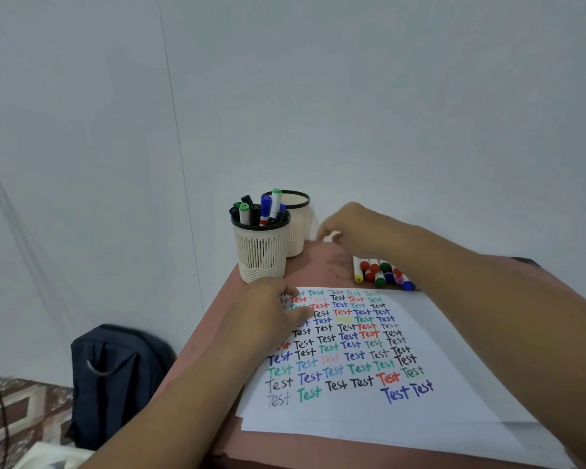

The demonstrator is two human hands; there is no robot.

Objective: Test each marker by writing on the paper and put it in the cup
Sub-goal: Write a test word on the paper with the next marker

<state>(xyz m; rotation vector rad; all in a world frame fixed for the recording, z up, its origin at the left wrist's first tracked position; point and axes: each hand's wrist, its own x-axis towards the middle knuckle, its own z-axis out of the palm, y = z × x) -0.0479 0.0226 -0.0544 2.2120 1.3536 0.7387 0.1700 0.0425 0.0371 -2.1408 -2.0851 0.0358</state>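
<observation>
- The markers (383, 273) still to be tested lie in a loose row on the surface (322, 265), at about one o'clock from the paper (352, 350), just beyond its far edge, caps facing the person.
- The paper is nearly filled with rows of the word "Test" in black, blue, red and green; bare space is left along its near edge and right side.
- The cup (261, 245), a ribbed cream holder already packed with markers, stands at eleven o'clock from the paper; a second holder (296, 228) sits just behind it, touching or nearly so, with no markers showing in it.
- The right hand (356, 228) hovers past the far end of the marker row, near the second holder. It is blurred, with something pale at the fingertips; whether it is gripping anything I cannot tell.
- The left hand (278, 309) rests flat and relaxed on the paper's far left corner, grasping nothing, pinning the sheet.
- To do this step well, I judge: keep the left hand pressing so the sheet does not slide, take one marker cleanly without scattering its neighbours, write in the bare near strip, recap firmly, then slot it into a gap in the crowded cup.
</observation>
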